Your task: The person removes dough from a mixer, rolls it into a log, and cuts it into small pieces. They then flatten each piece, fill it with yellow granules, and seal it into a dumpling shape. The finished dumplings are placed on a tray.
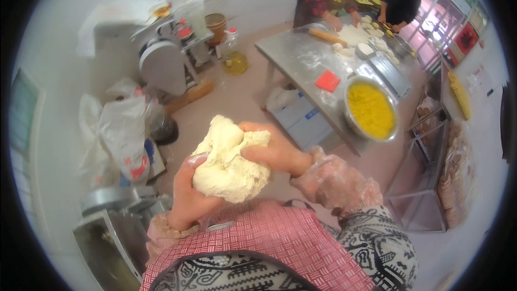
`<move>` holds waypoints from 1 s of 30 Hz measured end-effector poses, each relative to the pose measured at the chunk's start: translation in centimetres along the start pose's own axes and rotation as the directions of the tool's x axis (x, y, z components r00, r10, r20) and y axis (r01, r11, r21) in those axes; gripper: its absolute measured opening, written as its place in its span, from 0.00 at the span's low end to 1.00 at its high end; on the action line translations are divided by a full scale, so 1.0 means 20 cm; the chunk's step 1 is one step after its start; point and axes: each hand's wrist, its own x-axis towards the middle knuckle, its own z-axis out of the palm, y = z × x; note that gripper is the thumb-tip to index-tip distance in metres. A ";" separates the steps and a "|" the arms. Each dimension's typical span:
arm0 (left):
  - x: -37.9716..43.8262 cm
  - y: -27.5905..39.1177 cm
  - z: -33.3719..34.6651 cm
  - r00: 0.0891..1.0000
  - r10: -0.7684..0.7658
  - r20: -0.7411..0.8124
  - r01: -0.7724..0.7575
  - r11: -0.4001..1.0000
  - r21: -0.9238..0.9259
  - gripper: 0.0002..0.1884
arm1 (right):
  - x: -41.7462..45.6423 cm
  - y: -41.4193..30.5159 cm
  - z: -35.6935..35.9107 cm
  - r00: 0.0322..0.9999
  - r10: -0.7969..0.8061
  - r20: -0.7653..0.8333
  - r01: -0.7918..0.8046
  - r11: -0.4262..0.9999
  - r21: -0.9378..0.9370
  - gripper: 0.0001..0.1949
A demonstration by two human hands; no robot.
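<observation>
A large lump of pale dough (232,165) is held in front of my apron, between both hands. My left hand (193,194) grips its lower left side, with the thumb on top and whitish residue on the thumb. My right hand (272,147) holds the upper right side, its thumb pressed into the dough and its fingers behind. The surface of the lump is uneven, with folds and a ragged right edge. The undersides of the dough and most fingertips are hidden.
At right stands a metal table (291,52) with a bowl of yellow filling (370,109), a red square (327,81), a scale (387,73) and a rolling pin (328,37). Two people work beyond. Left are a grey machine (163,68), an oil bottle (235,58) and white sacks (123,133).
</observation>
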 end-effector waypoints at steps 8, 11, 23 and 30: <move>1.34 -0.07 0.45 0.899 0.414 0.140 -0.431 0.893 0.129 0.36 | 0.24 -0.51 -0.82 0.902 -0.280 -0.327 0.176 0.933 -0.313 0.21; 1.90 -0.12 0.69 0.739 0.632 0.234 -0.670 0.656 0.347 0.40 | 0.34 -0.60 -1.36 0.893 -0.273 -0.357 0.153 0.932 -0.328 0.26; 2.98 -1.05 1.34 0.831 -0.096 0.548 -0.229 0.838 0.495 0.21 | 0.26 -0.29 -2.65 0.129 -0.330 -0.935 -0.798 0.526 -0.296 0.16; 2.97 -1.33 1.99 0.757 0.461 0.463 -0.636 0.683 0.359 0.16 | 0.73 0.23 -2.95 0.396 -0.274 -0.876 -0.877 0.168 -0.449 0.17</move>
